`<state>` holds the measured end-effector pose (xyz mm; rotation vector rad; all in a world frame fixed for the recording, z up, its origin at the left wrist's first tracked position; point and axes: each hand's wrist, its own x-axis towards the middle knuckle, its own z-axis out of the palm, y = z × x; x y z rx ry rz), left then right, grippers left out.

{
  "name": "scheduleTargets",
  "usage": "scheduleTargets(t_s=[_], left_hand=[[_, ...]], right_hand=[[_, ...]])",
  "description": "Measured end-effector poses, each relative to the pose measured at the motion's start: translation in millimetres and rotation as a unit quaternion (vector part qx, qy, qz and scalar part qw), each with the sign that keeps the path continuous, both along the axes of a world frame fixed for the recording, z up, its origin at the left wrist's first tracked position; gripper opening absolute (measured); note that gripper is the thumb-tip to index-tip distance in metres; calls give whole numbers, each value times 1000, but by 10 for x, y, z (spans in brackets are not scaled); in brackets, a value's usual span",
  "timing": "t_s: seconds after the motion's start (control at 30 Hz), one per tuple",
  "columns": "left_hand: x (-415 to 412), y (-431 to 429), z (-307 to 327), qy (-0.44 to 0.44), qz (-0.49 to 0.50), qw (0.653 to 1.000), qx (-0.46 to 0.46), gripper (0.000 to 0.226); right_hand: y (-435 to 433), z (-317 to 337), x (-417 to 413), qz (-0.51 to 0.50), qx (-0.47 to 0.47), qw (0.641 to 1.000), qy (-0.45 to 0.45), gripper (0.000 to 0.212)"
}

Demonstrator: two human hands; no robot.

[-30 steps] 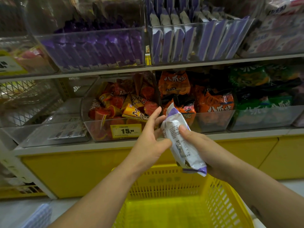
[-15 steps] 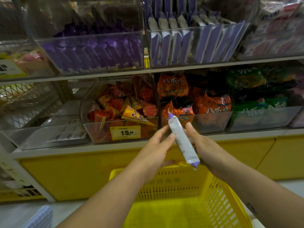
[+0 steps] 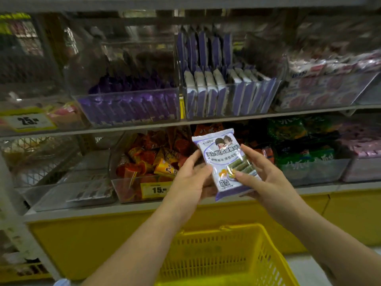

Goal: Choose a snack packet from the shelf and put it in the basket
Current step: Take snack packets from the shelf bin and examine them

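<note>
Left hand (image 3: 188,179), right hand (image 3: 266,178) grip snack packet (image 3: 222,159) before shelf (image 3: 123,210); yellow basket (image 3: 226,229) below.

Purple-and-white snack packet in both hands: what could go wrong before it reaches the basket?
The purple-and-white plastic snack packet is pinched at its edges by the left hand and right hand; the film could slip. It is held above the yellow plastic basket, seemingly near its far rim, so a drop may miss.
</note>
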<state>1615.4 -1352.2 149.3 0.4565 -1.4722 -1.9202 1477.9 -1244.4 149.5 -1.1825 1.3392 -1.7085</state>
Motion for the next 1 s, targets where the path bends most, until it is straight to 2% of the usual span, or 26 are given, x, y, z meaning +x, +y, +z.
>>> scheduleTargets(t_s=[0.07, 0.13, 0.2, 0.3, 0.4, 0.47, 0.53, 0.63, 0.8, 1.0], left_hand=[[-71, -47, 246, -59, 48, 986, -150, 40], [-110, -115, 555, -108, 107, 931, -332, 35], [-156, -206, 893, -122, 165, 862, -464, 31], [-287, -410, 1336, -159, 235, 742, -607, 27], [-493, -641, 1665, -237, 242, 622, -706, 29], [-644, -790, 1778, -296, 222, 577, -728, 31], [-798, -890, 1841, -361, 181, 577, -710, 34], [-998, -991, 1872, -418, 105, 577, -694, 40], [-1058, -1223, 1718, -408, 75, 554, -722, 45], [-1066, -1349, 1624, -375, 86, 581, -717, 45]], right_hand=[[59, 321, -144, -54, -33, 997, 49, 57], [111, 694, -347, -121, -46, 985, 115, 52], [134, 1138, -563, -174, -51, 963, 198, 52], [20, 1737, -757, -224, -38, 917, 329, 56], [-198, 2178, -807, -267, -2, 851, 452, 55], [-376, 2381, -817, -267, 33, 813, 517, 54], [-572, 2525, -843, -251, 79, 780, 567, 54], [-831, 2634, -883, -195, 168, 776, 576, 53], [-1101, 2837, -871, -162, 254, 756, 582, 36], [-1360, 2991, -623, -163, 324, 693, 623, 21]])
